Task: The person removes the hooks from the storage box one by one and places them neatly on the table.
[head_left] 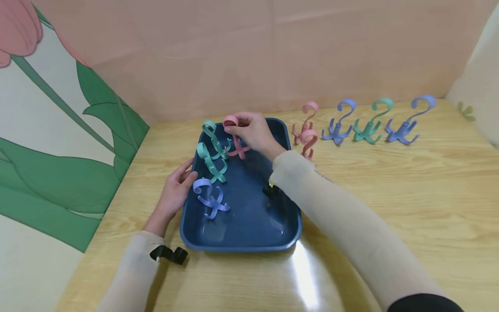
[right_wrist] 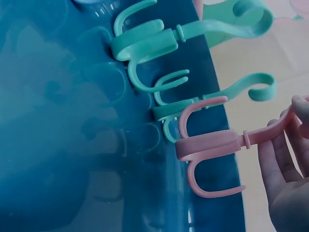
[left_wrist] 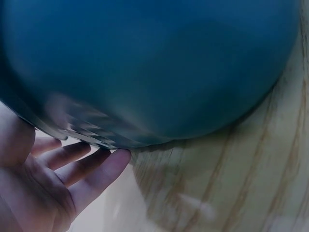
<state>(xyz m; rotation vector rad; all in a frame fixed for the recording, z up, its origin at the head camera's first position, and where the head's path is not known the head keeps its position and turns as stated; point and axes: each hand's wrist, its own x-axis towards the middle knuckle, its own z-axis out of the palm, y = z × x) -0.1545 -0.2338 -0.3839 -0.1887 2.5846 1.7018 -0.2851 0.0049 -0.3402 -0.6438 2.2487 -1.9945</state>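
Observation:
In the head view, my right hand [head_left: 255, 132] pinches the curved stem of a pink plastic four-pronged hook [head_left: 239, 151] at the far end of a deep blue tray [head_left: 241, 249]. The right wrist view shows its prongs spread inside the tray, beside the far green hook [right_wrist: 174, 109]. Two green hooks [head_left: 218, 174] and a purple-blue hook [head_left: 213, 203] stand along the left wall, hook ends up. My left hand [head_left: 174, 190] holds the tray's left side, thumb at the rim and fingers [left_wrist: 104, 174] against the outer wall.
Right of the tray on the wooden table [head_left: 390, 195] stand two pink hooks [head_left: 304, 130], a blue hook [head_left: 338, 130], a green hook [head_left: 368, 130] and another blue hook [head_left: 403, 130]. A pinkish sheet [head_left: 273, 56] rises behind. A flower-patterned panel [head_left: 78, 143] borders the left.

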